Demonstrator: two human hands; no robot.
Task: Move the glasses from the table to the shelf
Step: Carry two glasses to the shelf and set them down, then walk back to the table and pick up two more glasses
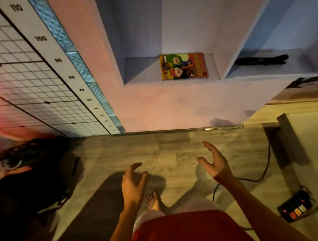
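My left hand [133,182] and my right hand [215,163] hover in front of me above the wooden floor, both empty with fingers spread. In the wall ahead are two recessed shelf niches. The left shelf [142,73] holds a colourful cartoon book [183,66]. On the right shelf [299,65] lies a dark, elongated object [260,61], too blurred to tell whether it is the glasses. No other glasses are in view.
A wooden table edge [296,96] juts in at the right. On the floor lie a power strip [296,208] with a black cable [263,174], and a black bag [28,174] at the left. A wire grid panel with a height scale [58,60] leans on the left wall.
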